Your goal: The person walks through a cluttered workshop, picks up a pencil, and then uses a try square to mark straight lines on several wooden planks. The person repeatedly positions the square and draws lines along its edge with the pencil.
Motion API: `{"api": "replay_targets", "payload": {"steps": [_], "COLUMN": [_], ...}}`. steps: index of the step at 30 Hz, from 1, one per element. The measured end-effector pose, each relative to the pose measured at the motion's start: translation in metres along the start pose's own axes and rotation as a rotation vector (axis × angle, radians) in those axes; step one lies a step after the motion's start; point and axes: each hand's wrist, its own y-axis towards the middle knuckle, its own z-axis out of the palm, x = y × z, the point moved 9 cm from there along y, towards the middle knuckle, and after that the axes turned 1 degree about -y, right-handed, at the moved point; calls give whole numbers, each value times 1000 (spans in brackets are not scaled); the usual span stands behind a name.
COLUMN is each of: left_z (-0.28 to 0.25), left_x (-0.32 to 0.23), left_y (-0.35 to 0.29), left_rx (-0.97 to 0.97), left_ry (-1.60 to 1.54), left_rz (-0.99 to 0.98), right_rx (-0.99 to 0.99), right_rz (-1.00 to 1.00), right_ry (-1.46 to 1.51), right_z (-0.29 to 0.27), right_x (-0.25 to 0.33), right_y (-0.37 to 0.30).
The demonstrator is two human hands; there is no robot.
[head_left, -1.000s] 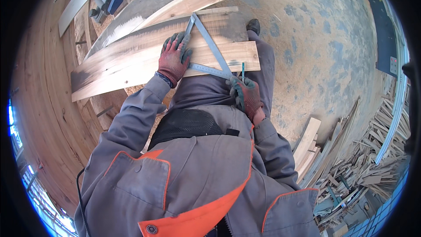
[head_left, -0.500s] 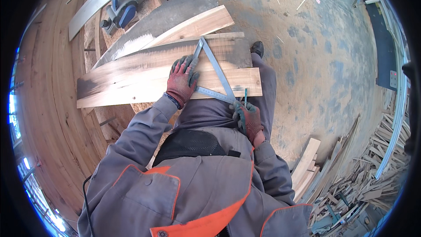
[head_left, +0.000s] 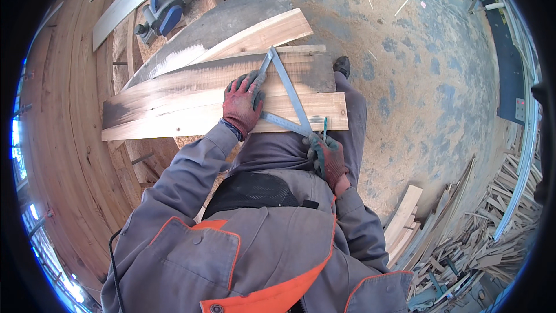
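Observation:
A metal triangle square (head_left: pixel 291 94) lies across the pale lower part of a wooden board (head_left: pixel 191 113). My left hand (head_left: pixel 242 103), in a red and grey work glove, is closed over the square's left leg, against the board. Its fingertips point away from me along that leg. At the near edge of the board, my right hand (head_left: pixel 329 159), gloved too, holds a thin green pencil (head_left: pixel 325 123) upright. Its fingers are at the square's near right corner; whether they also grip the square I cannot tell. A short dark mark shows on the wood beside the pencil.
Behind the board lie more planks, including a dark-faced one (head_left: pixel 231 20). A blue and grey electric planer (head_left: pixel 168 11) with a black cord rests at the far left. Sawdust covers the floor (head_left: pixel 423 93). Offcuts (head_left: pixel 498 220) are heaped at the right.
The view has shifted slightly, and the square's far tip appears a little farther right. Both hands keep their holds.

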Motion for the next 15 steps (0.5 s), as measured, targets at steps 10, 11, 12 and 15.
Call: {"api": "replay_targets", "payload": {"steps": [10, 11, 12, 15], "left_z": [-11, -8, -8, -3], "left_x": [-34, -33, -33, -32], "left_y": [20, 22, 24, 24], "left_rx": [121, 153, 143, 157], "left_ry": [92, 83, 66, 47], "left_rz": [-70, -86, -82, -76], "right_rx": [1, 8, 13, 9], "right_rz": [7, 13, 21, 20], "right_ry": [-50, -39, -29, -26], "right_z": [6, 6, 5, 0], "right_x": [12, 11, 9, 5], "right_y": [-4, -4, -3, -3]}}
